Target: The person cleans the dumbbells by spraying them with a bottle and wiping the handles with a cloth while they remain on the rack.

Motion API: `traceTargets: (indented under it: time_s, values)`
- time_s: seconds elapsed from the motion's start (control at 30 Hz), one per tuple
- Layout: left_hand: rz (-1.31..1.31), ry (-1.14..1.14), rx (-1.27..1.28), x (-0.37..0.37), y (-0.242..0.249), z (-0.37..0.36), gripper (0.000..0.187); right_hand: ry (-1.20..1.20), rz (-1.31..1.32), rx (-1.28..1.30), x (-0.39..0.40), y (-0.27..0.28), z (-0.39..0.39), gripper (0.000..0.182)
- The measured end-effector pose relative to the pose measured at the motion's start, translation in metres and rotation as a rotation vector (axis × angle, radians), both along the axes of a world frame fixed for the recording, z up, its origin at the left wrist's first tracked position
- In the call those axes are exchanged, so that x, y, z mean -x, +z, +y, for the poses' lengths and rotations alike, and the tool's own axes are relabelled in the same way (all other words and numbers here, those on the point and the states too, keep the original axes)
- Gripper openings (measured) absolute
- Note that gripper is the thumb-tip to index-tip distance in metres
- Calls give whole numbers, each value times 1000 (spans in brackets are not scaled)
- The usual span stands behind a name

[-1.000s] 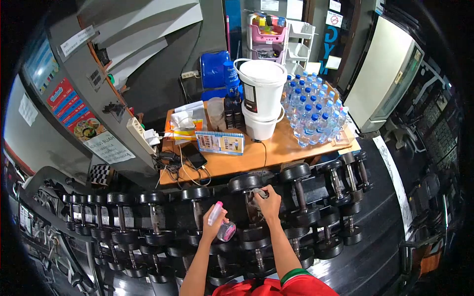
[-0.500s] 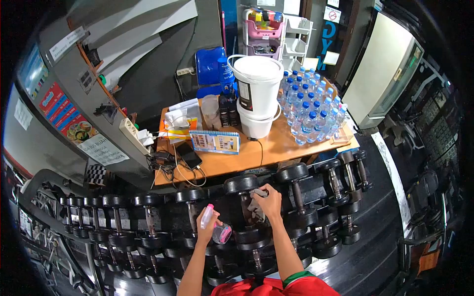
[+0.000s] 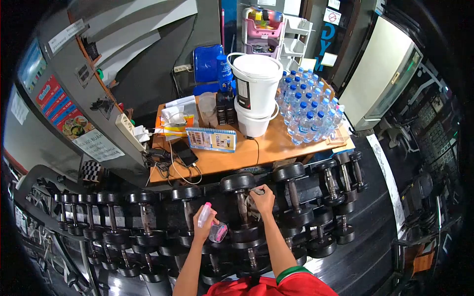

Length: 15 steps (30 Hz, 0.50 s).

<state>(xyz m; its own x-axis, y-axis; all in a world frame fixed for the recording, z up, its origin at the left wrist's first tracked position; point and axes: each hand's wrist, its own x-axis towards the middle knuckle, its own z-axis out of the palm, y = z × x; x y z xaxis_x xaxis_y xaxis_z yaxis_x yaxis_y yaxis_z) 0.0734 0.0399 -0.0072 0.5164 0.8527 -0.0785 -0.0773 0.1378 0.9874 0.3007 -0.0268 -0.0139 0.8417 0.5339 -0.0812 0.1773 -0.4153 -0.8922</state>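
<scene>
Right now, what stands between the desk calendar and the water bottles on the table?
Two stacked white buckets, with a dark cable in front, as the head view shows.

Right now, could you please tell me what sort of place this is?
It looks like a gym, probably near its desk: rows of dumbbells, blue letters apparently spelling GYM, and a table bearing bottles.

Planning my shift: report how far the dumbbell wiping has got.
Done: no finished dumbbell can be told apart. In hand: the right hand holds a cloth at one dumbbell's handle; the left hand holds a spray bottle. Left: probably finishing this one, perhaps the other racked dumbbells.
</scene>
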Motion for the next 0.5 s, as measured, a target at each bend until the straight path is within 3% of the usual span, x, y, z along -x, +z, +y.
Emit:
traceTargets:
  time_s: [0.17, 0.37, 0.5]
  values:
    - [16, 11, -10, 0, 3, 0, 12, -114, 61, -106, 19, 33, -3, 21]
    - [-30, 24, 13, -2, 3, -1, 7, 24, -51, -176, 50, 57, -2, 24]
    - [3, 34, -26, -3, 8, -2, 10, 85, -91, -92, 64, 60, 7, 25]
